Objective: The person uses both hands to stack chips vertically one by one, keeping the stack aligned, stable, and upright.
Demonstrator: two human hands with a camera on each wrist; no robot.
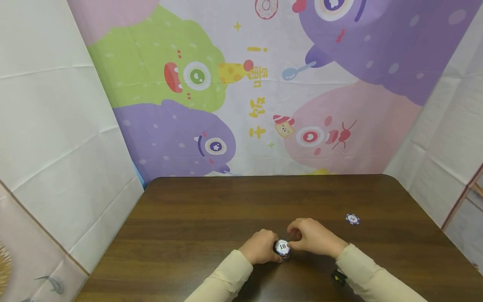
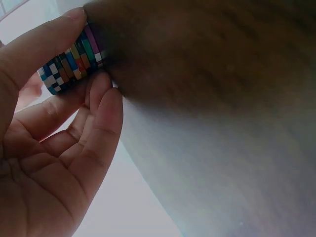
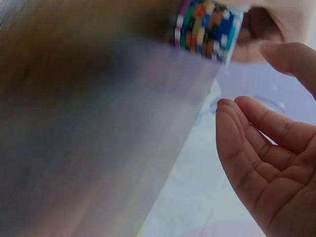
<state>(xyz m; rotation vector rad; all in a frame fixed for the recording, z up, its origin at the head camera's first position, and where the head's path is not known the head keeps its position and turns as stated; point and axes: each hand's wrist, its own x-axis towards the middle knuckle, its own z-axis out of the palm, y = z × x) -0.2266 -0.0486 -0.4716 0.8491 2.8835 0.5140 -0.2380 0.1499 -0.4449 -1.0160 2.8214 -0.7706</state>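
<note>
A stack of poker chips (image 1: pixel 282 247) with mixed edge colours stands on the table, its top chip white with a "10". My left hand (image 1: pixel 260 247) grips the stack from the left, as the thumb and fingers on either side of the chips (image 2: pixel 74 64) show in the left wrist view. Just right of the stack is my right hand (image 1: pixel 315 237), its fingers gently bent and nothing between them. In the right wrist view its thumb (image 3: pixel 289 61) is near the top of the stack, apart from the fingers; whether it touches the chips I cannot tell.
A single blue-and-white poker chip (image 1: pixel 352 219) marked "10" lies flat on the brown wooden table (image 1: pixel 196 209), beyond and right of my right hand. A small black object (image 1: pixel 338 277) shows beside the right sleeve. A cartoon-print cloth (image 1: pixel 245 159) hangs behind the table's far edge.
</note>
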